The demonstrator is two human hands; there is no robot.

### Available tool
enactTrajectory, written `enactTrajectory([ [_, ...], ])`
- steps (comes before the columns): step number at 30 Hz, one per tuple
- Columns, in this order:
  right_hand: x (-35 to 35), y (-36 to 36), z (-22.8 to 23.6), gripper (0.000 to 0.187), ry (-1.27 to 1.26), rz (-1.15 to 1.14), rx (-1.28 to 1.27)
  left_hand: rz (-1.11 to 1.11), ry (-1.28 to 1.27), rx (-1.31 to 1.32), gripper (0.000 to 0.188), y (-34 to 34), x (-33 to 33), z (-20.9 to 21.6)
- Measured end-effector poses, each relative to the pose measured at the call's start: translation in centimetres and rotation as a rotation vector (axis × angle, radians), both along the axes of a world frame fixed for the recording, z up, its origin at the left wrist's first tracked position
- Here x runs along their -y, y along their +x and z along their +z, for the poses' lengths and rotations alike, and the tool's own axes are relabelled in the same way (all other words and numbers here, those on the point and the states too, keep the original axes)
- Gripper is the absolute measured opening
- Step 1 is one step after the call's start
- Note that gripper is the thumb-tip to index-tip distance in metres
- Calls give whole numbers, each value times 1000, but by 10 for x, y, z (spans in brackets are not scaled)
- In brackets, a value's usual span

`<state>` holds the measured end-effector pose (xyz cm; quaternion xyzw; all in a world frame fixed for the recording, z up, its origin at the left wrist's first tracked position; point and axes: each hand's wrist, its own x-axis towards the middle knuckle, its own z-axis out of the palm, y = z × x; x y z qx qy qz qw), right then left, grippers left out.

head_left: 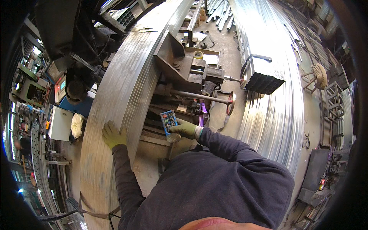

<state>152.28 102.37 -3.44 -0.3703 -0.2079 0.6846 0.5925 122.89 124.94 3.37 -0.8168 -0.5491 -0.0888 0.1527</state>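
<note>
My left hand [114, 135], in a green work glove, lies flat with its fingers stretched out on a long bundle of metal profiles [119, 82]. My right hand [185, 129], gloved the same way, is closed around the lower part of a handheld remote control [168, 121]. Its blue-edged face carries several coloured buttons, and clear plastic seems to wrap its lower end. Beyond the remote stands a machine vise [188, 71] with a round handwheel [230, 102] on its right. The palm side of my right hand is hidden.
A strapped stack of square metal tubes [265, 76] rests on more long shiny profiles [270, 122] to the right. A tape roll [198, 55] sits behind the vise. Machinery and a white box [60, 123] stand to the left, and loose tubes [222, 13] lie on the far floor.
</note>
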Motion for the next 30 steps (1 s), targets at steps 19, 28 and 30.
enactTrajectory([
  [19, -17, 14, -6, 42, -4, 1, -95, -3, 0, -22, 86, 41, -19, 5],
  [28, -23, 15, -3, 42, 17, 20, -207, -27, 30, -25, 85, 48, -18, 6],
  [30, -25, 16, -1, 37, -7, 0, -207, -28, 44, -27, 84, 49, -18, 6],
])
